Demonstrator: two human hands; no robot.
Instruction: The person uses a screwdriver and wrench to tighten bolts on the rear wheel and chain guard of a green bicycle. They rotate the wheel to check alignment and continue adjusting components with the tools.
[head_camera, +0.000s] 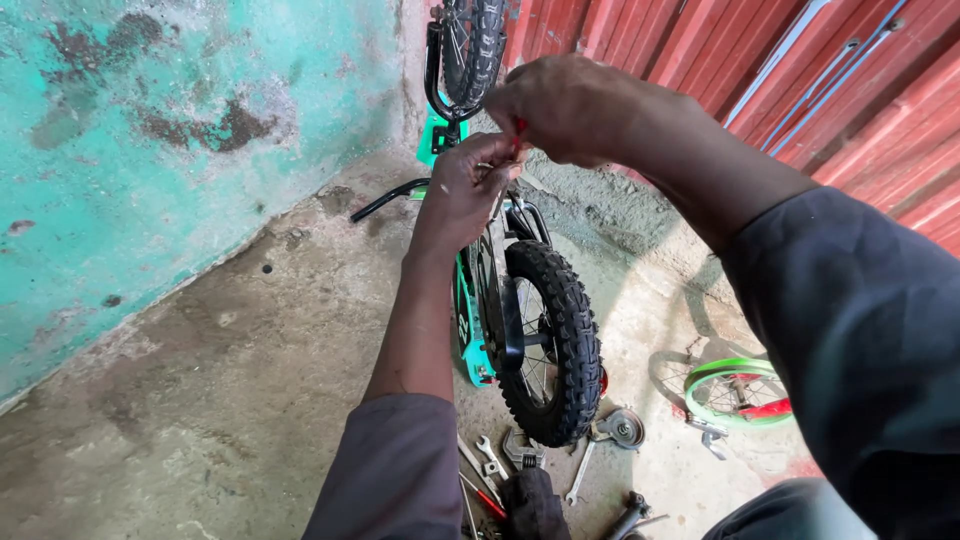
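Observation:
A small green child's bicycle (470, 340) stands upside down on the concrete floor, its knobby black wheel (552, 345) nearest me and a second black wheel (470, 45) at the far end. My left hand (462, 185) grips the frame near the black chain guard (500, 300). My right hand (565, 105) is closed around a thin red-handled tool (519, 130), its tip meeting my left fingers above the frame. What the tool touches is hidden by my fingers.
Several wrenches (500, 455) and a small training wheel (620, 428) lie on the floor below the tyre. A green-rimmed wheel (735, 392) sits at right. A turquoise wall (150, 150) runs along the left, a red corrugated shutter (800, 70) behind.

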